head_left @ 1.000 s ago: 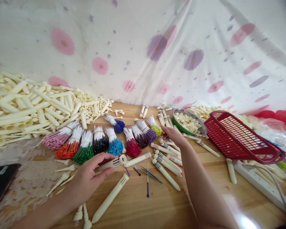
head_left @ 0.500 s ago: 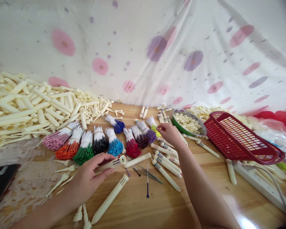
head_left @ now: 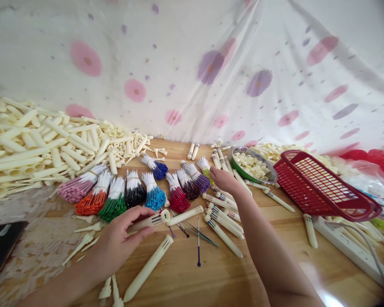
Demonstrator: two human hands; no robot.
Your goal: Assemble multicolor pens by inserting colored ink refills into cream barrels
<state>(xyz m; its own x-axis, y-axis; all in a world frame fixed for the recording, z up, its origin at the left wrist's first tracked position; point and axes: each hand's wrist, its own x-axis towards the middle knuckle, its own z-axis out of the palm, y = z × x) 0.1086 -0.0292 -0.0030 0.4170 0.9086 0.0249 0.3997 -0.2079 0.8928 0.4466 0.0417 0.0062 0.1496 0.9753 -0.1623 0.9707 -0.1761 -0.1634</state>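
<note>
In the head view my left hand [head_left: 121, 236] is closed around a cream multicolour pen barrel [head_left: 149, 221], its slotted, open end pointing right. My right hand [head_left: 225, 180] reaches to the yellow-tipped refill bundle [head_left: 205, 166], fingers bent together against it; what lies between the fingertips is hidden. Other bundles of white-stemmed refills fan out to its left, among them purple [head_left: 198, 177], dark red [head_left: 178, 194], light blue [head_left: 154, 192], black [head_left: 134, 189] and green [head_left: 114, 198]. Below my right wrist lie several slotted pen barrels [head_left: 225, 221] showing coloured parts.
A heap of cream barrels [head_left: 35, 149] fills the left back. Rightward stand a metal bowl [head_left: 270, 175] of small cream parts, a red basket [head_left: 323, 187] and a white power strip [head_left: 348, 247]. Tweezers [head_left: 203, 234], a loose refill [head_left: 198, 245] and a single barrel [head_left: 149, 268] lie in front.
My right hand has turned slightly and pushed down at the yellow bundle, so its fingers show less. My left hand keeps the barrel in nearly the same place.
</note>
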